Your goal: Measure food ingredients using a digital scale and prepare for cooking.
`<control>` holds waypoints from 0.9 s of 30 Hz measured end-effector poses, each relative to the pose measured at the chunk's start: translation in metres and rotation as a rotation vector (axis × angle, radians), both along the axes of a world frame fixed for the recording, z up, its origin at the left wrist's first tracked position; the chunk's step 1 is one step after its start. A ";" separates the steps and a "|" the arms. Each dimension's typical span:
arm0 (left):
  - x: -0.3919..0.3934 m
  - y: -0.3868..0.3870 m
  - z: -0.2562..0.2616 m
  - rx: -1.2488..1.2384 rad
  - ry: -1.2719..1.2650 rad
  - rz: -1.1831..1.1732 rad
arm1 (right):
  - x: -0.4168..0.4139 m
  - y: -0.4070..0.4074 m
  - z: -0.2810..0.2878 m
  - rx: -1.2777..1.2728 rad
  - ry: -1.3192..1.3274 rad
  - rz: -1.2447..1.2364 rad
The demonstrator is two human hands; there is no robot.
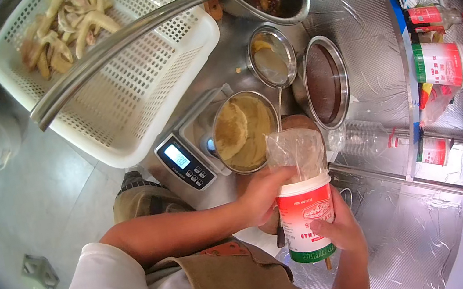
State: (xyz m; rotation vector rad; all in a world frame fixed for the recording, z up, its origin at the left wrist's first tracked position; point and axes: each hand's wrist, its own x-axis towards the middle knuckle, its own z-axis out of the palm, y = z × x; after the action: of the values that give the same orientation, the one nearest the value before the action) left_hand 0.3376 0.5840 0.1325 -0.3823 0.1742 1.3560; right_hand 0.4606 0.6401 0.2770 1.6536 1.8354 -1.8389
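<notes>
My right hand (340,222) grips the side of a red, white and green printed tub (292,212), held upright in front of my apron. A clear plastic bag (294,147) stands up out of the tub's mouth. At the rim, my left hand (266,196) holds the bag; some of its fingertips are hidden. Just beyond the hands, a steel bowl of yellowish-tan powder (245,132) rests on a digital kitchen scale (186,162) with its display lit. Behind it sits a smaller round steel vessel (271,56) with a pale content.
A white perforated basket (131,102) holds raw poultry wings (71,26). Across it stretches a steel ladle (137,33), its head in a pan of dark sauce (267,3). Right are a pot of brown content (323,82), a plastic bottle (362,137) and a shelf with another tub (440,63).
</notes>
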 end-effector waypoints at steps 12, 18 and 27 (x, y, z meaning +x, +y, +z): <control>-0.019 -0.008 -0.002 0.115 0.071 -0.056 | -0.010 0.011 0.007 -0.067 0.011 0.019; -0.024 -0.009 0.000 0.140 0.070 -0.055 | -0.003 0.012 0.005 -0.058 0.021 0.003; -0.019 -0.007 -0.013 0.064 0.171 -0.080 | -0.003 0.015 0.005 -0.068 0.030 -0.005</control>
State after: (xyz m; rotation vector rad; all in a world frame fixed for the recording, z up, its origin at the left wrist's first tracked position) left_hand 0.3182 0.5769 0.1192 -0.2038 0.2843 1.3120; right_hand 0.4571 0.6547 0.2816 1.6188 1.7608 -1.9153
